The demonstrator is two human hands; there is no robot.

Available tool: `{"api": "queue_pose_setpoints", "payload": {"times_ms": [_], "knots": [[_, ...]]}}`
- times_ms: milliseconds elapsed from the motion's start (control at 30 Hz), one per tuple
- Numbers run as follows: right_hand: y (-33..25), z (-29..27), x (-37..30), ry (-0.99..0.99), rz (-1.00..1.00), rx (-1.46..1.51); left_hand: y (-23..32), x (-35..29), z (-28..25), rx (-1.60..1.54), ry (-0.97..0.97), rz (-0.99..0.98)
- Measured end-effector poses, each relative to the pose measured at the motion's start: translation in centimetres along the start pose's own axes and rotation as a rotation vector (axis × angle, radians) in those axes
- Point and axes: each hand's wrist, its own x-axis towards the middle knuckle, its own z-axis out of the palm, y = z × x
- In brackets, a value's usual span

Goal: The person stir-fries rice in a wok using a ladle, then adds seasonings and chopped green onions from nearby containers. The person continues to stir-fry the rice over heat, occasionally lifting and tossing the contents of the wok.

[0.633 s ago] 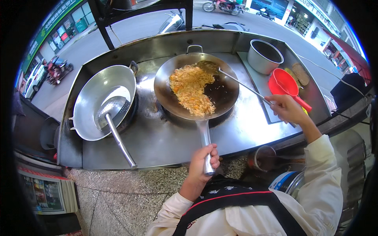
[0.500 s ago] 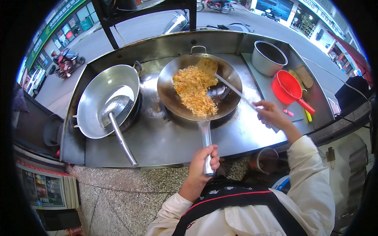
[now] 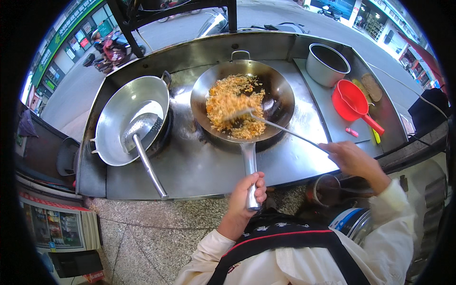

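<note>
My left hand [image 3: 247, 195] is wrapped round the silver handle of a wok [image 3: 278, 116] on the steel stove top. Inside lies orange-tinted fried rice [image 3: 228, 107], spread over the left and middle of the bowl; part of the dark bottom shows at the right. Closed round the long shaft of a metal spatula [image 3: 289, 130] is my right hand [image 3: 354, 161], out to the right of the wok. The spatula's head is down among the rice and smeared by motion, with grains blurred around it.
To the left, a second pan [image 3: 107, 128] holds a perforated skimmer [image 3: 149, 168], its handle jutting past the front edge. On the right stand a grey pot [image 3: 316, 73], a red ladle [image 3: 344, 107] and a brown sponge-like pad [image 3: 372, 87]. The raised steel rim [image 3: 270, 45] borders the back.
The spatula's head has come down and left from the wok's far right side into the rice. My right hand has moved right and slightly lower; my left hand keeps its grip.
</note>
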Motion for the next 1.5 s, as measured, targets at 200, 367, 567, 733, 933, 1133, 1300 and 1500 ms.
{"api": "queue_pose_setpoints", "payload": {"times_ms": [200,367,567,733,933,1133,1300,1500], "knots": [[2.8,4.1,2.6,0.252,0.315,0.491,0.1,0.1,0.0,0.009,0.014,0.002],[-1.9,3.8,5.3,0.066,0.314,1.001,-0.1,0.1,0.0,-0.009,0.002,0.006],[-0.7,4.4,2.5,0.015,0.281,1.071,-0.1,0.1,0.0,-0.008,-0.001,0.017],[-2.4,3.9,4.8,-0.042,0.392,1.31,-0.3,0.2,0.1,0.005,0.018,0.03],[-4.1,1.8,3.8,0.004,0.514,1.234,-0.3,0.1,0.0,0.024,-0.001,0.043],[-0.4,5.6,3.6,0.028,0.398,1.211,-0.4,0.2,0.0,0.044,-0.025,0.05],[-0.2,6.0,5.7,0.298,0.394,0.838,-0.4,0.2,0.0,0.047,-0.031,0.052],[-2.4,6.5,8.0,0.181,0.244,1.213,-0.4,0.2,0.0,0.044,-0.017,0.054]]}}
